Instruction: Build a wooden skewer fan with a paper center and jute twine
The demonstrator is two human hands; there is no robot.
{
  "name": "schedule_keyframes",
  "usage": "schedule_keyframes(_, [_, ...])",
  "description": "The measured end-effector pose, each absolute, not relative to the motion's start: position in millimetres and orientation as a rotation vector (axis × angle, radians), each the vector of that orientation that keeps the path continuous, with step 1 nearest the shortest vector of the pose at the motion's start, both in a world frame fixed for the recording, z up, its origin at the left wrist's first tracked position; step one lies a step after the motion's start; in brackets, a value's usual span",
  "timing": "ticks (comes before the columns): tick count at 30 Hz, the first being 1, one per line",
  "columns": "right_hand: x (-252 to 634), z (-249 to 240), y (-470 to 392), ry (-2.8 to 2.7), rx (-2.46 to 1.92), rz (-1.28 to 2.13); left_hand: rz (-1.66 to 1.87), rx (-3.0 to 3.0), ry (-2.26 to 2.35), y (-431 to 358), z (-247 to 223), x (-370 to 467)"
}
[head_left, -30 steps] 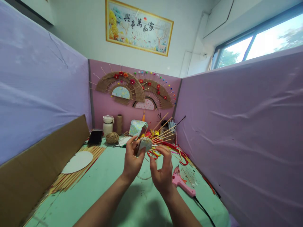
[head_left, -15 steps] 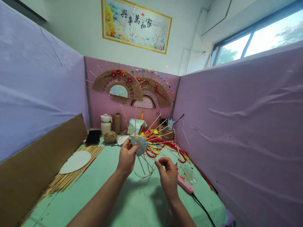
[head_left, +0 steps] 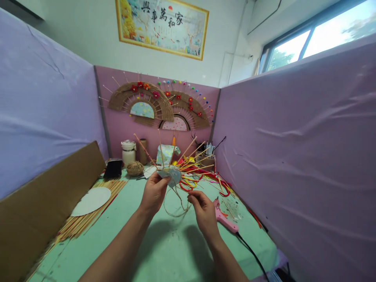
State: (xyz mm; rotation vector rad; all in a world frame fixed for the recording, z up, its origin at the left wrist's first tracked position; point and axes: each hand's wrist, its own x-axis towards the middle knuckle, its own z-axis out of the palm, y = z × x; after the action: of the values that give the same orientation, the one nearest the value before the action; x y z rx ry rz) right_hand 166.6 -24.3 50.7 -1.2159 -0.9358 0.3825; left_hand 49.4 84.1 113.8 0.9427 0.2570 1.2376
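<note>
My left hand (head_left: 154,192) grips a light-blue patterned half-round piece (head_left: 174,176) by its left side, thumb on the face. Thin wooden sticks (head_left: 194,158) fan out from this piece, up and to the right. A loop of twine (head_left: 173,214) hangs below it and runs to my right hand (head_left: 203,211). The fingers of that hand are pinched together on the twine, a little below and right of the piece. Just right of my right hand lies a pink glue gun (head_left: 226,222) with a black cord.
On the left, a white oval card (head_left: 93,200) lies on a row of sticks (head_left: 73,225) beside a cardboard strip (head_left: 55,211). Toward the back stand a phone (head_left: 113,169), a twine ball (head_left: 135,168), a jar (head_left: 128,153) and a pen holder (head_left: 208,161). Red pipe cleaners (head_left: 225,190) lie at the right.
The half-round piece has tilted, and its left sticks lean further left. My right hand has shifted slightly left and up with the twine. The whole view has moved a little.
</note>
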Motion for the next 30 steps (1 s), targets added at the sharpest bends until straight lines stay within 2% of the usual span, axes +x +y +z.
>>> schedule_keyframes(9, [147.1, 60.1, 7.1, -1.21, -1.222, 0.427, 1.325, 1.026, 0.264, 74.7, 101.6, 29.2])
schedule_keyframes(13, [141.0, 63.9, 17.5, -1.335, -1.136, 0.652, 1.412, 1.023, 0.353, 76.2, 89.1, 14.5])
schedule_keyframes(18, [145.9, 80.5, 20.2, -1.163, -0.977, 1.081, 1.509, 1.131, 0.466, 85.0, 75.9, -1.1])
schedule_keyframes(30, [158.0, 75.6, 25.4, -0.837, -0.776, 1.184, 1.506, 1.596, 0.592, 90.3, 52.9, -17.9])
